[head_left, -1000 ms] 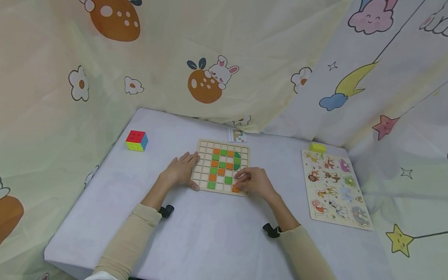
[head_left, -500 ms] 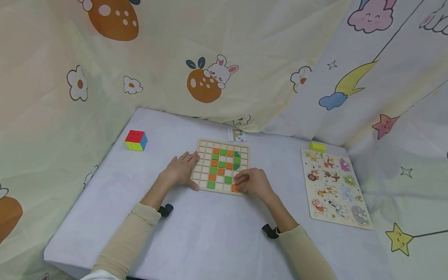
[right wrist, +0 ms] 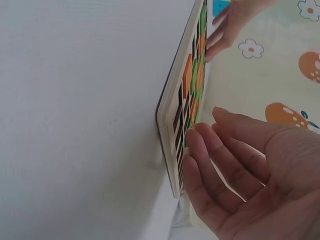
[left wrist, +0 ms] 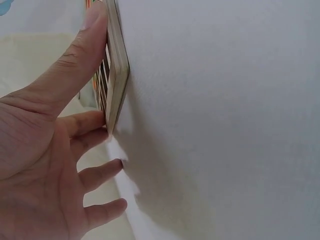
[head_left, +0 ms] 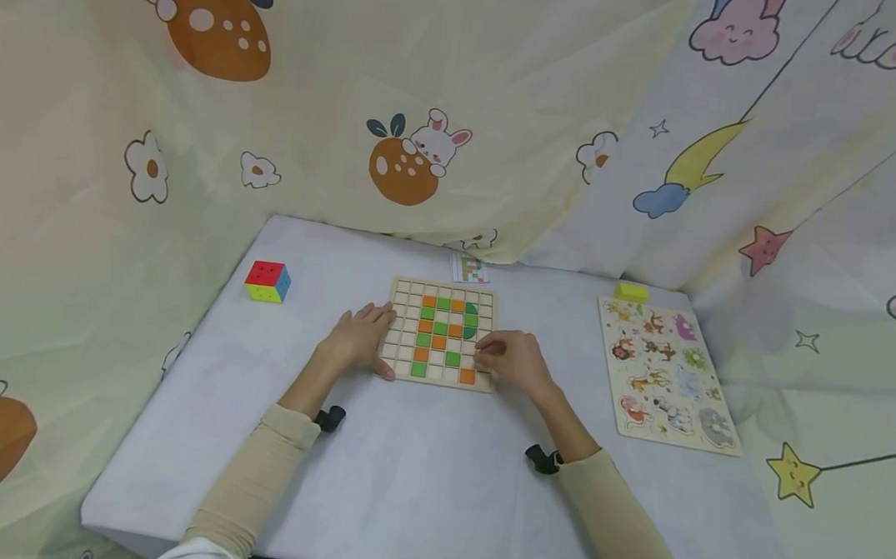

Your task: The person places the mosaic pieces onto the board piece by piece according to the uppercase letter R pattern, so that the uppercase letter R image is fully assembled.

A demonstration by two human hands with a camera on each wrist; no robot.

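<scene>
In the head view a square wooden grid board (head_left: 407, 346) lies on the table, with orange and green tiles set in some of its cells. An orange tile (head_left: 468, 376) sits in the bottom row, near the right corner. My left hand (head_left: 357, 340) rests along the board's left side; the left wrist view shows its thumb (left wrist: 75, 60) against the board and two fingertips touching the edge. My right hand (head_left: 518, 364) is over the board's right edge. Its fingers (right wrist: 220, 150) are loosely bent, with the thumb apart and nothing seen between them.
A puzzle cube (head_left: 268, 282) stands at the table's back left. Behind the board lies a small pattern card (head_left: 469, 270). On the right are an animal puzzle board (head_left: 669, 381) and a yellow block (head_left: 632, 292). Printed cloth (head_left: 314, 73) hangs behind the table.
My right hand has drawn slightly right, off the orange tile, which now shows whole. The left hand stays at the board's left side. The head view has shifted a little.
</scene>
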